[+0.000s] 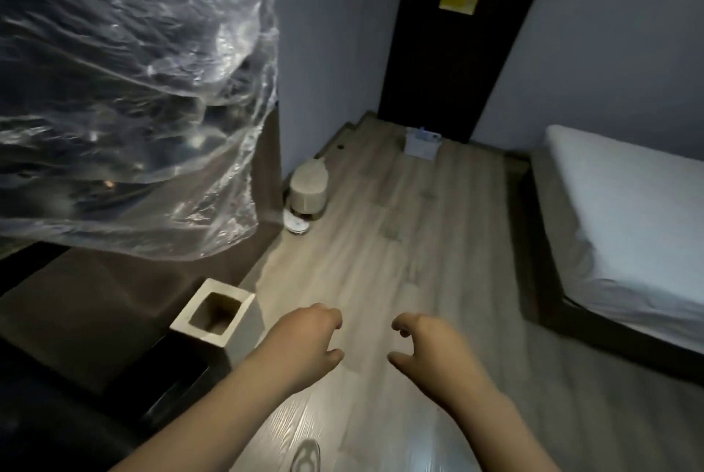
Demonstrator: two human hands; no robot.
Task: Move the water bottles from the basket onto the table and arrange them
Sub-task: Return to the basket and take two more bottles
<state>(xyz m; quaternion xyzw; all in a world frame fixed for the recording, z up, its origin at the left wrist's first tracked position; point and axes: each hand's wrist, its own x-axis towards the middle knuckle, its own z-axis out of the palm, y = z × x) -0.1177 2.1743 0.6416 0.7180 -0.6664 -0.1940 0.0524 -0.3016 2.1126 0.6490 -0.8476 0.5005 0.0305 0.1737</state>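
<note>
A small white basket (pixel 420 144) stands on the floor far ahead, against a dark door, with something bluish showing at its top; I cannot make out bottles. My left hand (pixel 310 342) and my right hand (pixel 424 348) hang side by side over the wooden floor, well short of the basket. Both hold nothing, their fingers curled loosely and apart. A dark low table surface (pixel 87 304) lies to the left.
Crinkled clear plastic sheeting (pixel 125 98) covers something large at upper left. A square white planter (pixel 217 315) sits on the dark surface's edge. A round beige bin (pixel 309 186) stands by the wall. A white-sheeted bed (pixel 632 216) fills the right. My shoe (pixel 306 455) shows below.
</note>
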